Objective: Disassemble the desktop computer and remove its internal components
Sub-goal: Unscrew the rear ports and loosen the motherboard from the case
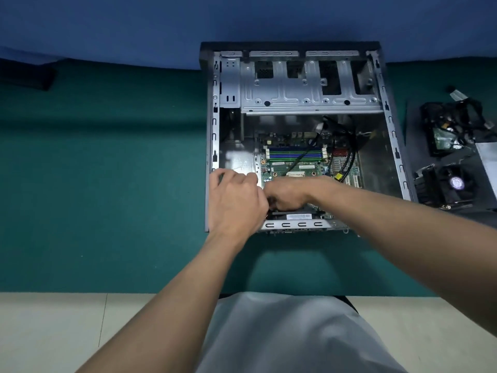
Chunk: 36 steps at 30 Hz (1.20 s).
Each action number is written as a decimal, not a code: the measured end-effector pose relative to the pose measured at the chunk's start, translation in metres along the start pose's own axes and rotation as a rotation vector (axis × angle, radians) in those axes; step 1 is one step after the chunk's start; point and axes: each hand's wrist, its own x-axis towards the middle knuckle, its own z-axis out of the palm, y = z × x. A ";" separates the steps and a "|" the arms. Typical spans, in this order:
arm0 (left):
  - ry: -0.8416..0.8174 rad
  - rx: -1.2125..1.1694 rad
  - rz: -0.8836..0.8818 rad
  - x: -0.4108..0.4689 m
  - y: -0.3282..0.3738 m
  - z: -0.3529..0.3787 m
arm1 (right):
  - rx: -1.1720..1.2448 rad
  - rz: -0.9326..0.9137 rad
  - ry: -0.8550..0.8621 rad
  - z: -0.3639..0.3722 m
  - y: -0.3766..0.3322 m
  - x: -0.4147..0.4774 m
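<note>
An open computer case (390,125) lies flat in the middle of a green table (107,184), with its open side facing up. A person in a pale shirt stands at the near edge and reaches both bare arms into it.

The motherboard (293,168) sits on the floor of the case. Blue and green memory slots (295,154) run across it. Black cables (347,157) trail over its right part. A metal drive cage (309,87) spans the far end of the case.

The left hand (236,197) is over the near left corner of the case, with its fingers curled downward. The right hand (287,192) is just beside it, touching it, low over the near edge of the motherboard, with its fingers also curled. The hands hide what is under them, so I cannot tell whether either grips anything.

On the table to the right of the case lie a black fan (454,184) and, farther back, a dark bundle of wires (451,125).
</note>
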 end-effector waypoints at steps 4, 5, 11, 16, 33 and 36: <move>-0.001 -0.025 -0.017 0.001 0.001 -0.001 | -0.056 0.058 -0.078 0.001 0.010 0.006; -0.003 -0.025 -0.017 0.001 0.001 -0.001 | -0.044 0.061 -0.090 0.002 0.013 0.007; -0.022 0.006 -0.027 0.001 0.001 -0.001 | -0.079 -0.047 -0.103 0.006 0.026 0.007; -0.010 -0.014 -0.060 0.001 0.005 -0.004 | 0.015 0.099 0.236 0.007 0.061 -0.002; -0.054 0.084 -0.119 0.003 0.006 0.001 | -0.041 -0.074 0.084 0.027 0.040 -0.006; -0.042 0.073 -0.116 0.004 0.004 0.002 | 0.318 0.055 0.224 0.023 0.045 -0.014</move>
